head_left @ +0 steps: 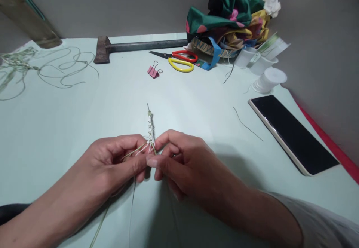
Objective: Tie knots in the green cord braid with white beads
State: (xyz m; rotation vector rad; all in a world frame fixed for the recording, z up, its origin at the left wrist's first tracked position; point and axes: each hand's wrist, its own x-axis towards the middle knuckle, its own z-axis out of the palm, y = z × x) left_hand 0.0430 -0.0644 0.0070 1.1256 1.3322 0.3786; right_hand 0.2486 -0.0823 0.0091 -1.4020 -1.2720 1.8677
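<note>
A narrow braided cord [150,126] in green and white points away from me at the middle of the table, its loose strands fanning out at the near end. My left hand [117,162] is closed on those strands from the left, thumb and fingers pinching. From the right, my right hand [176,158] pinches the strands too, and the two thumb tips meet just below the braid. Some green and white strands run between the fingers and hang down toward the table's near edge. The exact strand in each pinch is hidden by the fingers.
Behind the braid lie a pink binder clip [154,70], scissors [179,59] and a hammer [140,46]. Tangled green cords [25,66] are at left. A basket of fabric [224,20], white thread spools [269,79], a loose thread [246,125] and a phone [293,132] are right.
</note>
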